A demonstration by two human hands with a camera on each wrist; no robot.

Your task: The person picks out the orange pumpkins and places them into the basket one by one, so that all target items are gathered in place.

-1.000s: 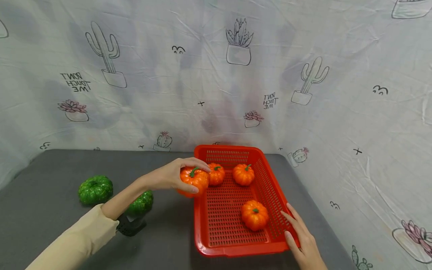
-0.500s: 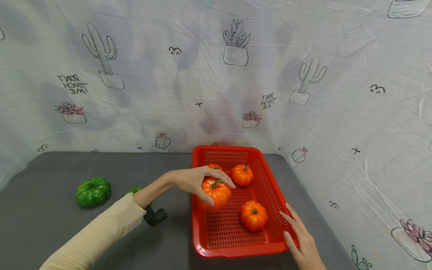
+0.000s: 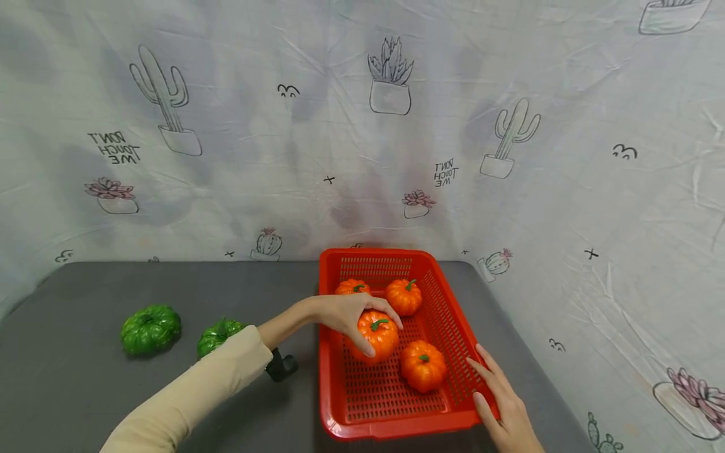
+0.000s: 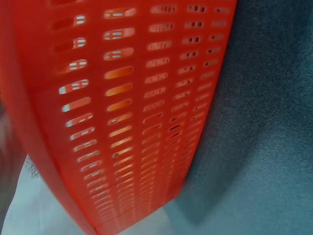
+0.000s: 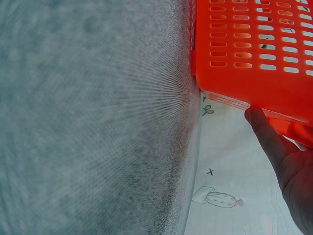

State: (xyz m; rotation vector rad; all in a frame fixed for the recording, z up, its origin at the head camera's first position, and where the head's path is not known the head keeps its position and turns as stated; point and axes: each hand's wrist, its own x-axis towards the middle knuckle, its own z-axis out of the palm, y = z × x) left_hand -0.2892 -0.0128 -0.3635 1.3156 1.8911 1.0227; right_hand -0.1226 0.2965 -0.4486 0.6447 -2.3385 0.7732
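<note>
My left hand (image 3: 351, 318) grips an orange pumpkin (image 3: 382, 340) with a green stem, thumb on its near side and fingers over the far side. The pumpkin is within the red plastic basket (image 3: 334, 402); whether it touches the bottom, I cannot tell. Another orange pumpkin (image 3: 423, 366) lies just to its right, and two more, a right one (image 3: 403, 297) and a partly covered left one (image 3: 352, 287), sit towards the back. My right hand (image 3: 504, 402) holds the basket's near right corner, with a finger (image 5: 266, 134) against the outside beneath the rim.
Left of the basket, two green pumpkins lie on the grey table (image 3: 62, 377): one whole in view (image 3: 150, 330), one partly behind the left sleeve (image 3: 218, 336). A white cactus-print cloth (image 3: 243, 126) hangs behind and along the right.
My left hand has carried the orange pumpkin rightwards and nearer, from the basket's left rim to inside it. The right hand stays at the basket's corner. The view has shifted slightly.
</note>
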